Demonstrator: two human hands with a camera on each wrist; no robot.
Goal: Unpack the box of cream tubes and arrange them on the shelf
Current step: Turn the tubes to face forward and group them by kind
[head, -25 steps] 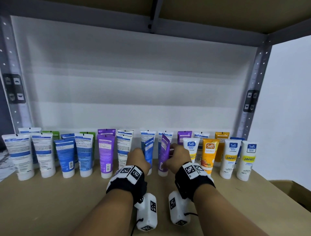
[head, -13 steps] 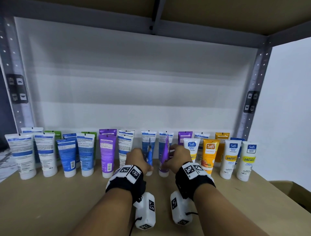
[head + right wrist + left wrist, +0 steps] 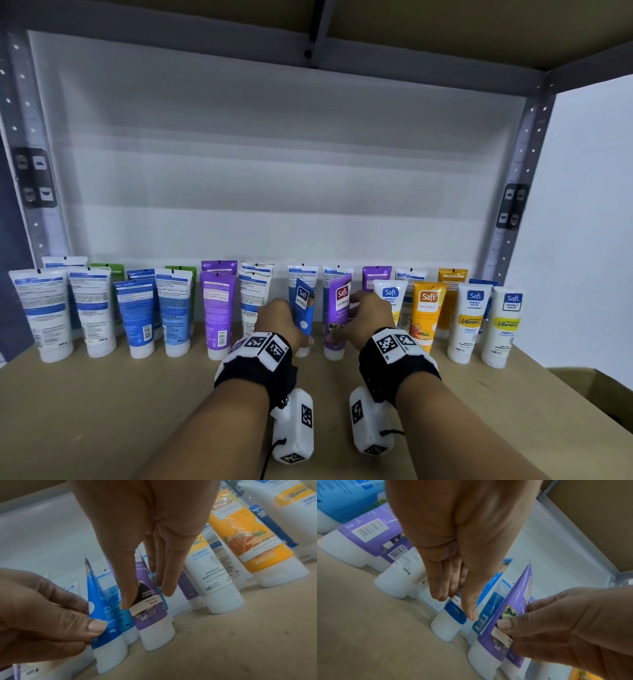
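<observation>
Two rows of cream tubes stand cap-down along the back of the wooden shelf (image 3: 102,411). In the middle of the front row my left hand (image 3: 294,318) pinches a blue tube (image 3: 304,305) between thumb and fingers. In the left wrist view, my left hand (image 3: 457,605) holds the blue tube (image 3: 453,614) just above its white cap. My right hand (image 3: 352,308) pinches a purple tube (image 3: 339,308) beside it. In the right wrist view, my right hand (image 3: 147,599) holds the purple tube (image 3: 150,615) by its sides. Both tubes stand on the shelf with their front labels turned toward me.
White and blue tubes (image 3: 41,308) fill the left side with back labels showing. An orange tube (image 3: 426,308) and white tubes (image 3: 503,318) stand to the right. An open cardboard box (image 3: 599,387) sits beyond the shelf's right edge. A metal upright (image 3: 520,192) frames the right.
Both hands have twisted their tubes on the spot: the blue and purple tubes went from back label, through edge-on, to front label facing me.
</observation>
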